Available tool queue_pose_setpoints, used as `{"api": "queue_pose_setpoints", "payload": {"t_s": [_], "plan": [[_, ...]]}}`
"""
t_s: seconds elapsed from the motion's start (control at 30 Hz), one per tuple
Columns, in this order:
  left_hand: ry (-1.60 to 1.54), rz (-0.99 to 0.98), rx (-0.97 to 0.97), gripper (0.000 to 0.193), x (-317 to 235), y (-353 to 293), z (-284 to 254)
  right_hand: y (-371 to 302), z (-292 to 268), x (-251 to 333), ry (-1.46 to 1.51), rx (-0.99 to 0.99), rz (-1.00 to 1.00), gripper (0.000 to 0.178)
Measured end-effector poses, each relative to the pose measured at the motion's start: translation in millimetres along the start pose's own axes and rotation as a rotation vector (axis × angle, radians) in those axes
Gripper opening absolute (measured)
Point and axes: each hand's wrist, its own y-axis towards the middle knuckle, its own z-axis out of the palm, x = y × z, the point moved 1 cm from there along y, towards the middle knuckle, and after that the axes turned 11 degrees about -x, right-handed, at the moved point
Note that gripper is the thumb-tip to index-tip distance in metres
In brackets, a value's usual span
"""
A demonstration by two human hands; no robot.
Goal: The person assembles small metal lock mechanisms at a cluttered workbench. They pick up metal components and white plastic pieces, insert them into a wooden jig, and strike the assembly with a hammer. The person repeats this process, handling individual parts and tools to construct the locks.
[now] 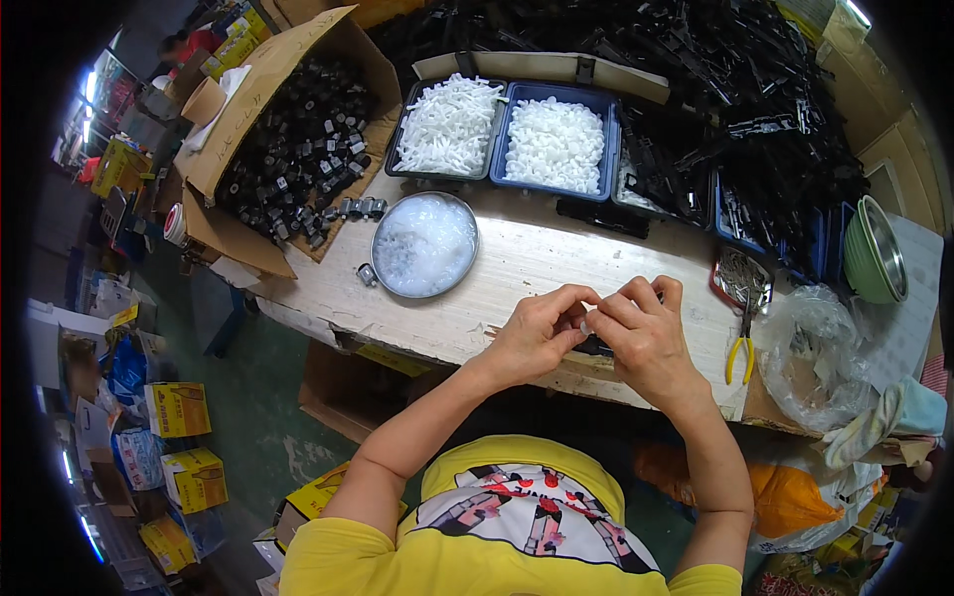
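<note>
Close together over the front edge of the bench, my left hand [538, 336] and my right hand [648, 340] meet with fingertips pinched. A small white plastic part [584, 326] shows between them, mostly covered by the fingers. Under the fingertips a black part [594, 346] peeks out; whether it is held or rests on the bench edge I cannot tell. Left of my hands stands a round metal dish [475, 260] holding a whitish, translucent mass. Behind them are a bin of white stick-shaped pieces [449, 124] and a blue bin of small white pieces [555, 146].
At the left, a cardboard box [260, 94] holds many small metal-and-black motor-like parts [333, 149]. Black plastic parts [735, 60] are heaped at the back right. Yellow-handled pliers [740, 358], a red tray [733, 273], a clear plastic bag [815, 353] and green bowls [873, 253] stand right.
</note>
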Motion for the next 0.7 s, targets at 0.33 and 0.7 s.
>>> {"api": "queue_pose_setpoints", "payload": {"t_s": [0.33, 0.7], "plan": [[-0.458, -0.292, -0.083, 0.022, 21.1, -7.2, -6.2, -16.5, 16.8, -3.9, 0.241, -0.255, 0.343, 0.018], [-0.632, -0.289, -0.121, 0.023, 28.4, -16.3, -4.5, -21.8, 41.0, 11.3, 0.522, -0.294, 0.518, 0.011]]}}
